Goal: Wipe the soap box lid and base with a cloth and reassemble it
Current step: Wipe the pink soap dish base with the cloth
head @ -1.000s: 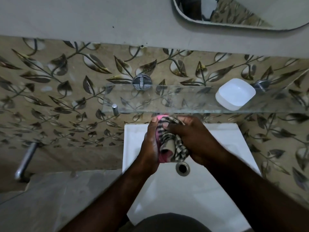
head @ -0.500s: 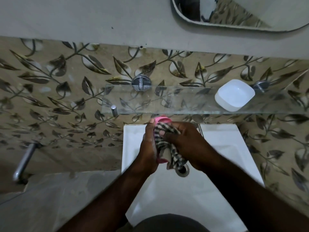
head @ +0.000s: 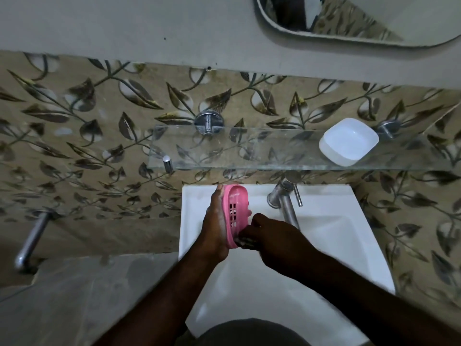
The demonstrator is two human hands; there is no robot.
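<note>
The left hand (head: 214,228) curls round the pink slotted soap box piece (head: 235,211), holding it on edge over the sink (head: 336,236). The right hand (head: 272,240) has its fingers bunched on the cloth (head: 245,242) at the pink piece's near end. The white soap box piece (head: 349,142) sits on the glass shelf (head: 249,151), far right.

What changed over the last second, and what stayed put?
The right hand dragged the cloth down the pink slotted piece toward the person, uncovering its slots; the cloth is now bunched at its near end. The left hand still grips it; the white piece stayed on the glass shelf.
</note>
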